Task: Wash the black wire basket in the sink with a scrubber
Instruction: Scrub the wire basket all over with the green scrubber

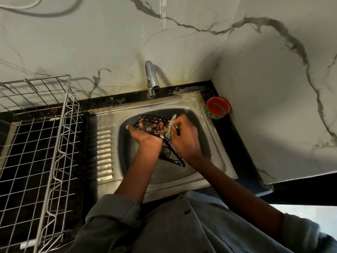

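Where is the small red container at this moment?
In the head view, the red container stands on the black counter at the sink's far right corner, by the wall and right of the tap.

just one head cam, wide-angle, looking steeply down from up close onto the sink (184, 105) and the counter corner around it

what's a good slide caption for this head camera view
Over the steel sink, the left hand holds a black wire basket while the right hand rubs it with a green scrubber.
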`<state>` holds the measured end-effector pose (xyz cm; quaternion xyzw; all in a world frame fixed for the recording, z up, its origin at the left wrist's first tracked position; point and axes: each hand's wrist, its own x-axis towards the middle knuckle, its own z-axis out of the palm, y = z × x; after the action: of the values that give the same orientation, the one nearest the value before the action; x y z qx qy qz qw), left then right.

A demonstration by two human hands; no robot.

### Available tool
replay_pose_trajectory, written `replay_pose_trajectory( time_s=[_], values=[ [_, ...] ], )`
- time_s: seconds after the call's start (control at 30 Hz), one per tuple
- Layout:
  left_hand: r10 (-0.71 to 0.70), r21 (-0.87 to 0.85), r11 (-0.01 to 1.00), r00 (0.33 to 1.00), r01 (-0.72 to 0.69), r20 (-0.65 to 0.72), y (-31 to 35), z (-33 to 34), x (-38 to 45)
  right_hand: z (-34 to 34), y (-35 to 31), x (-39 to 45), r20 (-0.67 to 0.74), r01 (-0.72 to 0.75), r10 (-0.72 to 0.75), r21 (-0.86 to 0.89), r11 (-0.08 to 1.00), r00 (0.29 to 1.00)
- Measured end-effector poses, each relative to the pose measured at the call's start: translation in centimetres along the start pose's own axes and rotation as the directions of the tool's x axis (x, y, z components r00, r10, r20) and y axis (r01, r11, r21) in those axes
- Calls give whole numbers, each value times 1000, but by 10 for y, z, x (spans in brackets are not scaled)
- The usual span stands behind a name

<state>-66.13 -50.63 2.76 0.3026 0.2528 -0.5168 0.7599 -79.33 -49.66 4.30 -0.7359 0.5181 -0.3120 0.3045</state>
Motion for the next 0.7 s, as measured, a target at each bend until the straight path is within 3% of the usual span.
replay_pose_trajectory(
  time_s=[0.13,0.27,0.33,0.4,0.5,0.7],
  values=[
    [-64,-117,992,995,56,-73,6,-10,9,7,21,-19,29,-69,70,-28,997,997],
    [1,-78,997,996,-7,-89,3,-12,4,9,11,-9,28,-206,206,-1,979,978],
    [17,-55,998,997,-21,-72,8,-12,5,10,-9,-5,17,-171,170,133,976,985],
    [19,-8,1000,998,-19,-55,10,-9,4,12,-28,-1,36,-20,13,216,976,999],
    [43,130,990,999,-46,29,4,-3,-4,9,-32,4,124,137,-138,21,990,983],
    [-121,391,919,977,45,173,-5,-9,-9,-15,-7,23,149,88,-49,-266,960,988]
  ],
)
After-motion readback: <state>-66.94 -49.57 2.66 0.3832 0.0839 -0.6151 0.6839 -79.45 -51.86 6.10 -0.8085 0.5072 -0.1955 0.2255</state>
